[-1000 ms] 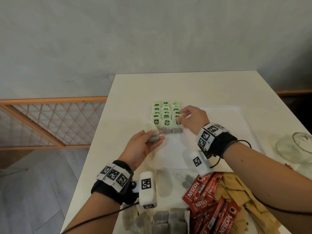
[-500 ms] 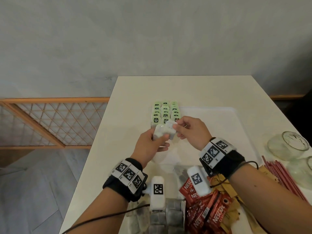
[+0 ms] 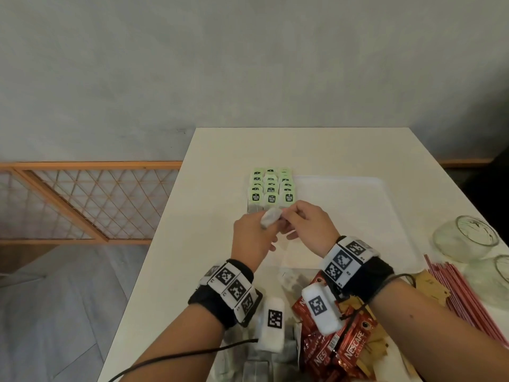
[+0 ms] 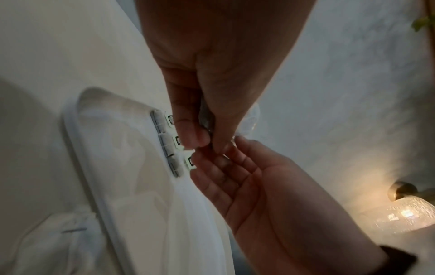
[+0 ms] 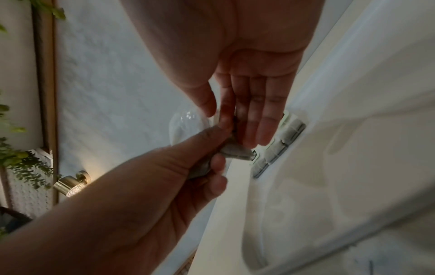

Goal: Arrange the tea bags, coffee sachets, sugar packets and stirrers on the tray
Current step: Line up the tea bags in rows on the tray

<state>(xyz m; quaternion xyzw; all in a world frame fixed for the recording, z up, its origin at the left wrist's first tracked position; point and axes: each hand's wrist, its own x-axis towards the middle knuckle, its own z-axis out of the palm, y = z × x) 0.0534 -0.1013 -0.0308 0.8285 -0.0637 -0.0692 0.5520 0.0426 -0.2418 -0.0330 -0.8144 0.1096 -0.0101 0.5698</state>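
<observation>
Down at 6 o'clock: pile of coffee sachets (image 3: 341,351), red stirrers (image 3: 468,296) off at 4. Dead center above the white tray (image 3: 358,216): left hand (image 3: 252,238) pinching a tea bag (image 3: 271,220), right hand (image 3: 308,226) nipping its edge with thumb and forefinger, other fingers loose. Further out at 12: rows of green-tagged tea bags (image 3: 271,188) lined up in the tray's far-left corner.

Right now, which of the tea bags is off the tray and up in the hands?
The plain grey tea bag, pinched in the left hand with the right hand at its tip; the green-tagged tea bags lie in rows on the tray.
</observation>
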